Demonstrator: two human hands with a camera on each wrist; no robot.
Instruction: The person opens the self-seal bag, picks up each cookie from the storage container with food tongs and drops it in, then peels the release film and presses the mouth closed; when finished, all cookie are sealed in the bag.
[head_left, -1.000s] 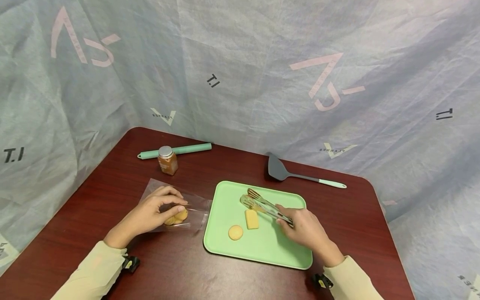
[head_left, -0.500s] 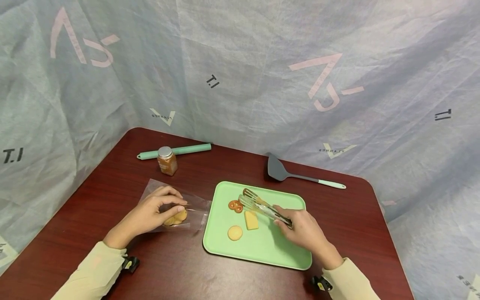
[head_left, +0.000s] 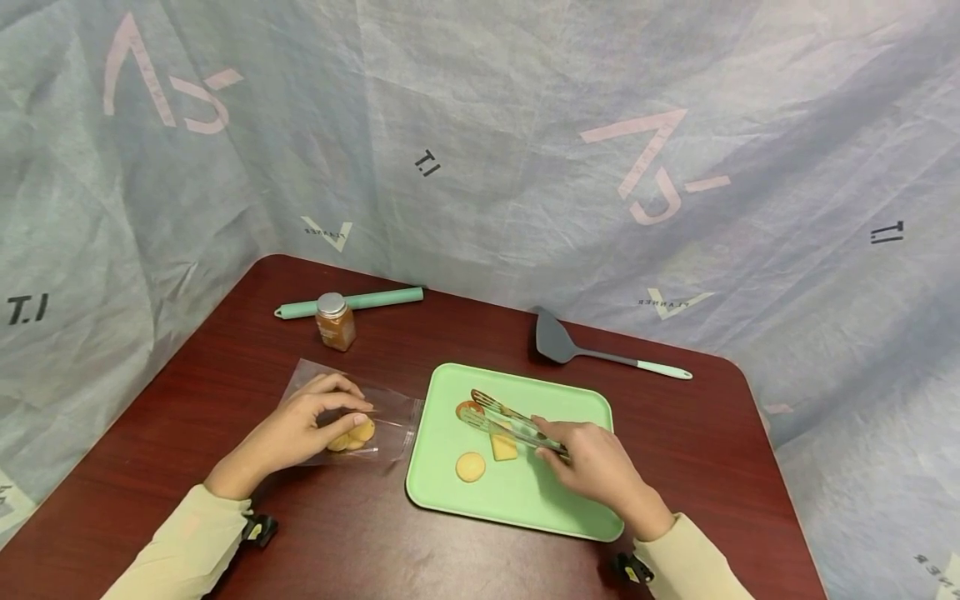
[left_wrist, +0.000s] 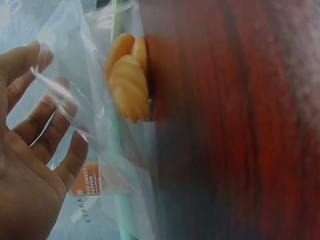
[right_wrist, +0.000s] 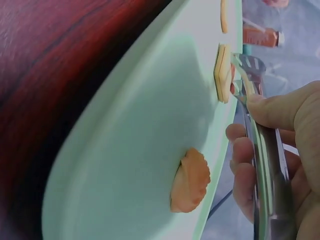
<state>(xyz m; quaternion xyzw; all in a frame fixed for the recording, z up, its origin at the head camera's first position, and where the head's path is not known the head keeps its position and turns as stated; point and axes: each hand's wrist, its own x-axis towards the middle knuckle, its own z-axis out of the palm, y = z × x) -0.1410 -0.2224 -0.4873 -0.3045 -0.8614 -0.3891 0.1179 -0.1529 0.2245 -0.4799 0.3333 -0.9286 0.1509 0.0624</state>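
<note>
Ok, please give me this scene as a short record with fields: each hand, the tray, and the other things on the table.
left hand: left hand holds a clear plastic bag with cookies inside
right hand: right hand grips metal tongs, tips at a red pretzel-shaped snack
tray: green tray with a round cracker and a square cracker
table: dark red table with a spice jar, a mint rolling pin, a grey spatula

Both forearms, in pale yellow sleeves, reach forward over the desk [head_left: 225, 350]. The left hand [head_left: 296, 429] lies palm down, its fingers arched and its thumb pinching against them. The right hand [head_left: 596, 467], well apart from the left, has its fingers curled and thumb pressed in a closed grip.
</note>
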